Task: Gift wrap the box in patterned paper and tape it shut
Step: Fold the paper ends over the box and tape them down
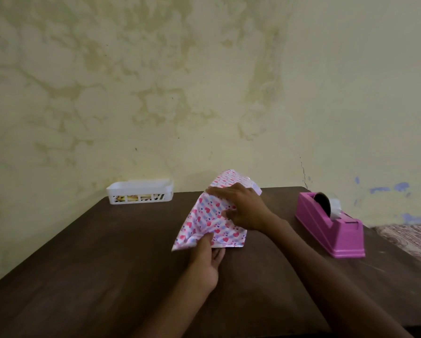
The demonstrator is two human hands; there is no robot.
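Dark wooden table [107, 252]; stained yellow wall [156, 81]

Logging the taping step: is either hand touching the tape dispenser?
No, both the left hand and right hand are on the patterned paper, while the pink tape dispenser sits apart on the table.

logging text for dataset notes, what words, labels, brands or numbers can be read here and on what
No readable text anywhere in the head view.
On the pink plastic tape dispenser: no brand or label shows.
On the heart-patterned wrapping paper: hearts and stripes only, no words.
In the white slotted plastic basket: something printed shows through the slots, too blurred to read.
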